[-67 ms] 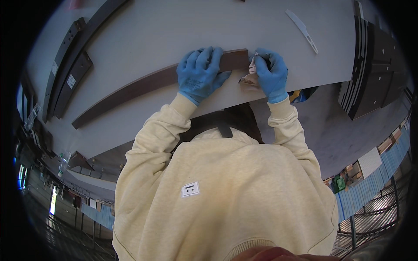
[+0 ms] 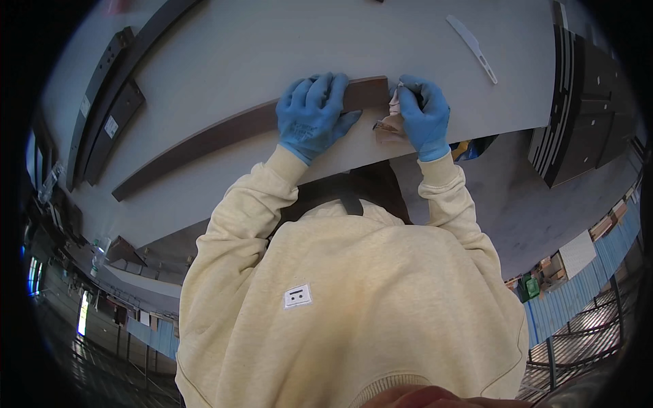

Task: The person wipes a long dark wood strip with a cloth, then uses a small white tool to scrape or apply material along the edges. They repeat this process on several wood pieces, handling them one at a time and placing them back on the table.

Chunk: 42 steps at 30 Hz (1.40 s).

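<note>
A long dark-brown board [image 2: 211, 137] lies on the grey table [image 2: 401, 41] along its near side, its length bowed by the lens. My left hand [image 2: 310, 121], in a blue glove, is closed over the board near its right end, fingers across the far side and thumb toward the near side. At that right end is my gloved right hand [image 2: 426, 119], its fingers pinched around a crumpled beige-pink cloth [image 2: 390, 128]. The cloth hangs beside the board's end; whether it touches the wood I cannot tell.
A white plastic knife [image 2: 471, 49] lies on the table to the far right. Several dark boards [image 2: 112, 119], some labelled, rest at the left. Dark panels [image 2: 585, 102] are stacked beyond the table's right edge. A blue and yellow thing [image 2: 469, 148] shows below the table edge.
</note>
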{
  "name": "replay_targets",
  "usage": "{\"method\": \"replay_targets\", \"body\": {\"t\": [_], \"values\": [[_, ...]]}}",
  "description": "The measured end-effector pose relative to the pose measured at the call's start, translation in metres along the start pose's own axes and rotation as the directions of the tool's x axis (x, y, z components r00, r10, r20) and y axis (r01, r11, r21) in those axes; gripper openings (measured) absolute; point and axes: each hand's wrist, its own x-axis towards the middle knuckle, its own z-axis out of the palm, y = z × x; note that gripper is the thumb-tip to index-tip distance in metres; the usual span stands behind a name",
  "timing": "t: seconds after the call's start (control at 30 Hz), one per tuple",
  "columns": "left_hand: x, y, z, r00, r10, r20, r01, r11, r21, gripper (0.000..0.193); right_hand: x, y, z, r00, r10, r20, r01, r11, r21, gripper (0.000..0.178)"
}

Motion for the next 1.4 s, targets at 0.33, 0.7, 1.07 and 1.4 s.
{"method": "replay_targets", "body": {"t": [0.33,0.7,1.07,1.4], "values": [[-0.003,-0.002,0.003,1.000,-0.010,0.007,0.010,1.000,-0.006,0.062,-0.003,-0.023,0.000,0.949,-0.275,0.151,0.313,0.859,-0.405,0.014],[-0.004,-0.004,0.005,1.000,0.002,-0.014,-0.002,1.000,-0.002,0.061,-0.008,-0.033,0.025,0.950,-0.296,0.098,0.287,0.707,-0.646,0.012],[-0.004,-0.004,0.004,1.000,-0.003,-0.016,0.003,1.000,-0.002,0.061,-0.019,-0.031,0.023,0.937,-0.317,0.149,0.335,0.681,-0.652,0.010],[-0.004,-0.003,0.004,1.000,-0.013,0.014,0.013,1.000,-0.008,0.062,-0.011,-0.028,0.019,0.950,0.284,-0.129,-0.261,0.951,0.166,0.032]]}}
